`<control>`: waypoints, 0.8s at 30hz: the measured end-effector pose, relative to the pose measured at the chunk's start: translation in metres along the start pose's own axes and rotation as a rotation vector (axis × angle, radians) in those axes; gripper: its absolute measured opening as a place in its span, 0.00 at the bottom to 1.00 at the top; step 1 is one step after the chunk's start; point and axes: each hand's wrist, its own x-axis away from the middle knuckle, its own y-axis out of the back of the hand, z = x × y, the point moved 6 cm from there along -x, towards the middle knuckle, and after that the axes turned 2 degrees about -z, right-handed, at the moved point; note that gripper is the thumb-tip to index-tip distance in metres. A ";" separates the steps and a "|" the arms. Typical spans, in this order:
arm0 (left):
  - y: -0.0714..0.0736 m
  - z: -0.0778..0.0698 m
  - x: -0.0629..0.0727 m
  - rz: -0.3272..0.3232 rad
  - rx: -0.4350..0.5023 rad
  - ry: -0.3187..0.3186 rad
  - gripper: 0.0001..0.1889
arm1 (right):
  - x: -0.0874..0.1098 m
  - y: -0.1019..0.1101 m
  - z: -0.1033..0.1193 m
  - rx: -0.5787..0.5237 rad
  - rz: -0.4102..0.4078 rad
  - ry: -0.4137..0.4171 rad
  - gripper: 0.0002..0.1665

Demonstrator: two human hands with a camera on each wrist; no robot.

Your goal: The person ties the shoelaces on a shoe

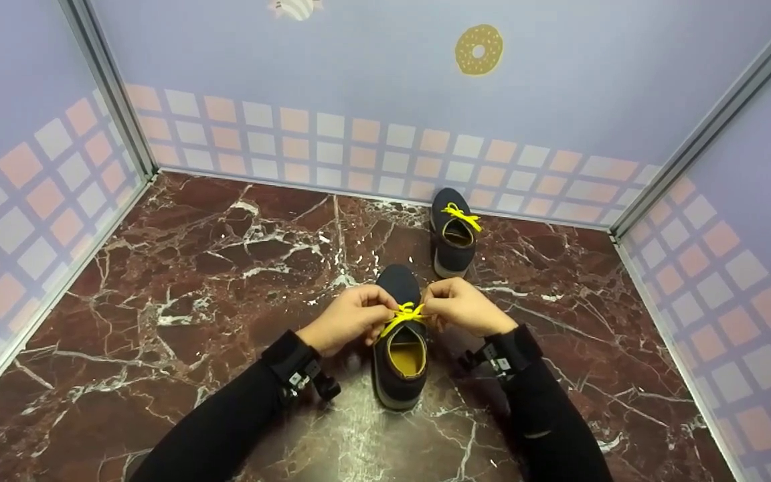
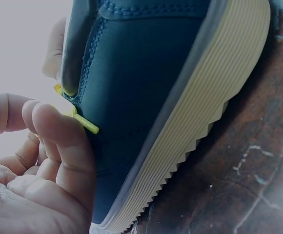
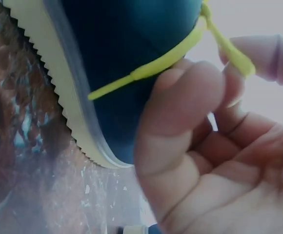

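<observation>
A dark shoe point(image 1: 400, 391) with a yellow insole stands on the floor between both hands, its toe pointing away from me. Yellow shoelace point(image 1: 407, 316) crosses over its tongue in a bow shape. From the left, my left hand point(image 1: 351, 318) pinches one side of the lace between thumb and fingers. Opposite it, my right hand point(image 1: 467, 308) pinches the other side. In the right wrist view, a lace end point(image 3: 112, 87) hangs down the shoe's side, and a loop sits between the fingertips. A short lace tip point(image 2: 88, 124) pokes past the fingers in the left wrist view.
A matching dark shoe point(image 1: 449, 260) stands farther off to the right, near the back wall, with its yellow lace point(image 1: 462, 217) in a bow. Patterned panels point(image 1: 385, 73) enclose the marble-look floor point(image 1: 225, 288) at the back and both sides.
</observation>
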 end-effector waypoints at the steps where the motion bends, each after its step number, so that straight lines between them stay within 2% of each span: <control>1: 0.000 0.000 0.000 0.002 -0.003 -0.005 0.06 | 0.001 0.000 0.000 0.010 0.006 -0.001 0.08; 7: 0.000 -0.002 0.000 0.020 -0.021 -0.047 0.06 | 0.001 0.000 0.001 0.153 0.034 0.049 0.02; 10: 0.000 -0.003 0.000 0.012 -0.026 -0.053 0.07 | 0.000 0.002 0.002 0.191 0.037 0.065 0.05; 13: 0.001 -0.002 0.000 -0.010 -0.031 -0.041 0.06 | 0.000 0.005 0.000 0.168 0.036 0.057 0.08; 19: 0.002 -0.001 0.000 -0.037 -0.027 -0.016 0.05 | 0.000 0.009 -0.009 0.055 0.049 -0.003 0.11; 24: 0.003 -0.001 -0.001 -0.029 -0.057 -0.044 0.07 | 0.001 0.008 -0.008 0.071 0.074 0.024 0.05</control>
